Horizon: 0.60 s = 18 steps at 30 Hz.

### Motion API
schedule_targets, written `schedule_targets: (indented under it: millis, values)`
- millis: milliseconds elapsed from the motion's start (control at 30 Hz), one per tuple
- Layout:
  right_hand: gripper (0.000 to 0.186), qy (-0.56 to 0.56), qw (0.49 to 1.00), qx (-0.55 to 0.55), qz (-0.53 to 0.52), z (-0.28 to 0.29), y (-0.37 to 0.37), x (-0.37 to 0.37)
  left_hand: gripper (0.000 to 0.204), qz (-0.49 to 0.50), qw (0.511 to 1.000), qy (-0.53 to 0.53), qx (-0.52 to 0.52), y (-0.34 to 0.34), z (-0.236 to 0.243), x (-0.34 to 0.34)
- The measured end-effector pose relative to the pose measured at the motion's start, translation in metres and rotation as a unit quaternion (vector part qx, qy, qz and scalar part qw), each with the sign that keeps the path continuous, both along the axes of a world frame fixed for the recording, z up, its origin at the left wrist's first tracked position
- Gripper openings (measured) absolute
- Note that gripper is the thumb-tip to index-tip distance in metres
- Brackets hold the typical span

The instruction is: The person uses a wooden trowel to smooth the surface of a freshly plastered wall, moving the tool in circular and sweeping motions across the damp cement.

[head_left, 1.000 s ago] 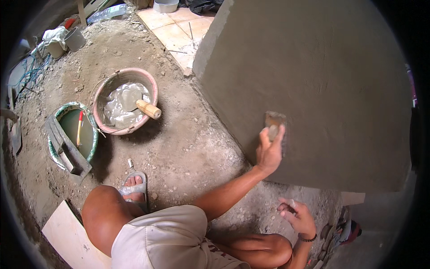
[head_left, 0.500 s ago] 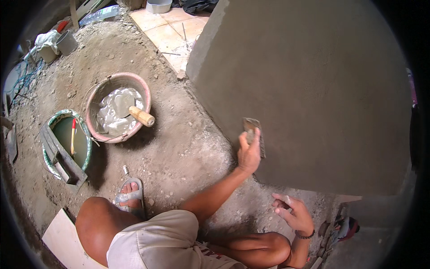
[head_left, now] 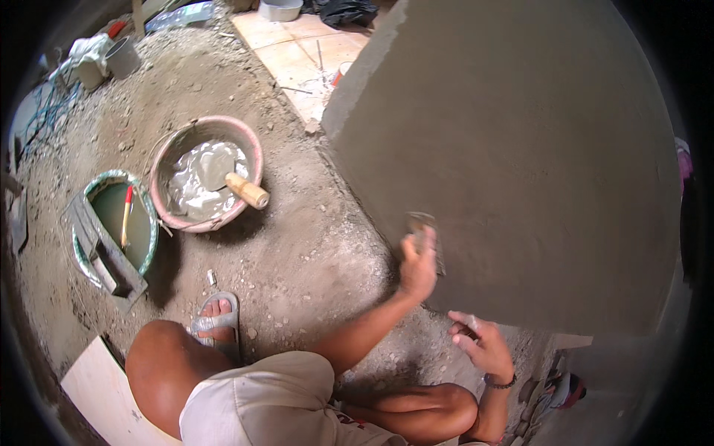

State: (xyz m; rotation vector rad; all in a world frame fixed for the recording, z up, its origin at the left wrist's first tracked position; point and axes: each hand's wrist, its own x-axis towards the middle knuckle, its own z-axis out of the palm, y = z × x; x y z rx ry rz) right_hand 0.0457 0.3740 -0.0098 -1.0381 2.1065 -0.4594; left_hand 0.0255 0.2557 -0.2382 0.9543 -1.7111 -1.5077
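My left hand (head_left: pixel 418 273) grips a small rectangular plastering float (head_left: pixel 437 249) and presses it to the wet grey plastered surface (head_left: pixel 520 163), near its lower left edge. The float is partly hidden by my fingers and a little blurred. Lower and to the right, my right hand (head_left: pixel 485 346), smeared with pale plaster, hovers beside the bottom edge of that surface. Its fingers are loosely bent, with the thumb apart, and nothing shows in them. A dark beaded bracelet (head_left: pixel 500 382) circles that wrist.
To the left, a reddish bucket (head_left: pixel 258 149) holds wet grey mix and a wooden-handled tool (head_left: pixel 247 190). Beside it, a green-rimmed tub (head_left: pixel 154 241) of murky water carries a steel trowel (head_left: pixel 111 267) and a red-and-yellow brush (head_left: pixel 126 215). Rubble covers the ground; tiles (head_left: pixel 297 48) lie beyond.
My left hand has slid the float slightly downward over the plaster. My right hand stays in nearly the same place, and the whole view has shifted a little.
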Motion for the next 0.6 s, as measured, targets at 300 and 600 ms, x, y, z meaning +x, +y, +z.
schedule_targets:
  millis: [300,600]
  values:
    - [0.043,-0.051,0.996,0.046,-0.059,0.000,0.036,0.011,0.060,0.160,0.979,0.081,-0.101,-0.142,0.093,0.009]
    - [0.044,-0.058,0.997,0.051,-0.011,0.000,-0.009,0.016,0.058,0.234,0.970,0.012,0.066,-0.159,-0.023,-0.008]
